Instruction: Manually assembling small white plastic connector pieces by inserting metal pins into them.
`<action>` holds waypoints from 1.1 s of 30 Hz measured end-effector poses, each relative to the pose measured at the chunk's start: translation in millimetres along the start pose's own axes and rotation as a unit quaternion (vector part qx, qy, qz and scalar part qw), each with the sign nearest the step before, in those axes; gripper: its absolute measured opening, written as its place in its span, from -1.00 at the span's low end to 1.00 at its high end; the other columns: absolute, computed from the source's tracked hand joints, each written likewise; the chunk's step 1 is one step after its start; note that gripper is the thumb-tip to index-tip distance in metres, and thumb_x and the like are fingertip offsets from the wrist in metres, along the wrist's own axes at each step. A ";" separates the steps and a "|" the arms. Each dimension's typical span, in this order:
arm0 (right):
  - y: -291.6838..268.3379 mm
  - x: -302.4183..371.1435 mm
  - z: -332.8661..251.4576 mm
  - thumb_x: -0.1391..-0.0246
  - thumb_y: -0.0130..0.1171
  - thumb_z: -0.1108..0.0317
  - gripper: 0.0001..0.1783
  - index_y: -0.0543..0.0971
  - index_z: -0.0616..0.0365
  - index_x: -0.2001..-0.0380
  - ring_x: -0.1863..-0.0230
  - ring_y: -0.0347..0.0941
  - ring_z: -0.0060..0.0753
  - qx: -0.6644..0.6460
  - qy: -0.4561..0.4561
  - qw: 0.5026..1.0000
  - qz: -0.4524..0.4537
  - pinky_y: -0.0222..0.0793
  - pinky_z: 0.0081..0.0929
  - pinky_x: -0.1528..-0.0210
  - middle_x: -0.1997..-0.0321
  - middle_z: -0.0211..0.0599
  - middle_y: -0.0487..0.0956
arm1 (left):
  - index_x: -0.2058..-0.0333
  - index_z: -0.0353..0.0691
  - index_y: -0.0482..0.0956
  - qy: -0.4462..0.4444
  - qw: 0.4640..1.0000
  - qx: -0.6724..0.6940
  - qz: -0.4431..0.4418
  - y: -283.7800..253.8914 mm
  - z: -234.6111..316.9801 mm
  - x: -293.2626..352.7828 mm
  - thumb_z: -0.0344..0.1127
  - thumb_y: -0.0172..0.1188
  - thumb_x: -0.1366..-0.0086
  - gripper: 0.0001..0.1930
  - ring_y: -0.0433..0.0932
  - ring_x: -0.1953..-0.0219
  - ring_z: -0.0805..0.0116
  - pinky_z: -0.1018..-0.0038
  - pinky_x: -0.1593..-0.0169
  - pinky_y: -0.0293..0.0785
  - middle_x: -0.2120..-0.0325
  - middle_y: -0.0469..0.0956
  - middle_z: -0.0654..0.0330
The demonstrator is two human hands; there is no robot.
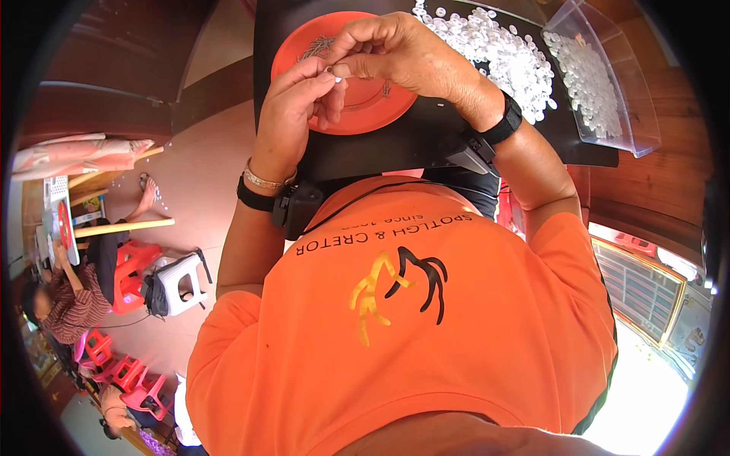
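Over an orange-red plate (pixel 365 114), my two hands meet fingertip to fingertip. My left hand (pixel 298 102) is closed in a pinch on a small white piece (pixel 338 79), of which only a bright tip shows. From the right, my right hand (pixel 403 57) pinches with thumb and forefinger right at the same spot; a tiny dark bit shows between the fingertips, too small to name. On the plate lie thin grey nail-like pins (pixel 315 47), partly hidden behind my hands, with a few more pins (pixel 386 90) near its right side.
A heap of small white round pieces (pixel 517 64) spreads over the dark table (pixel 456 121), right of the plate. Beyond it stands a clear plastic bin (pixel 635 91) holding similar pieces. At left, other people sit near red stools (pixel 133 273) and a white stool (pixel 185 285).
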State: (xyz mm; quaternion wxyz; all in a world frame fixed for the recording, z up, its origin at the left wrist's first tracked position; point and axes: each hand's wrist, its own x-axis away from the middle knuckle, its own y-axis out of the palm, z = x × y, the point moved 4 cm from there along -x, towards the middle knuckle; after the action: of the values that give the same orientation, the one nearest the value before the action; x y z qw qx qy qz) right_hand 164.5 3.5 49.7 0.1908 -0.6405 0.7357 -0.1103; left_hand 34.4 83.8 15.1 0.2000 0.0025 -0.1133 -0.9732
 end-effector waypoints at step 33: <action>11.4 -9.5 47.1 0.03 0.10 0.37 -0.87 0.55 0.08 0.36 0.33 0.51 -0.12 0.458 -0.120 0.880 0.043 0.44 -0.25 0.29 0.34 -0.25 0.54 | 0.42 -0.29 0.53 0.021 0.988 -0.105 0.113 -27.7 -16.6 25.3 -0.34 0.01 -0.21 -0.83 0.48 0.41 0.56 0.63 0.39 0.32 0.46 0.59 0.25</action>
State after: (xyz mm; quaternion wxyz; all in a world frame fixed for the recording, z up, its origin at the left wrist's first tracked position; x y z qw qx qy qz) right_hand 175.1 18.5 3.9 0.5542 -0.4573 0.6016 -0.3491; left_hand 1.2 95.0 -6.1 0.3106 -0.0112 -0.0058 -0.9505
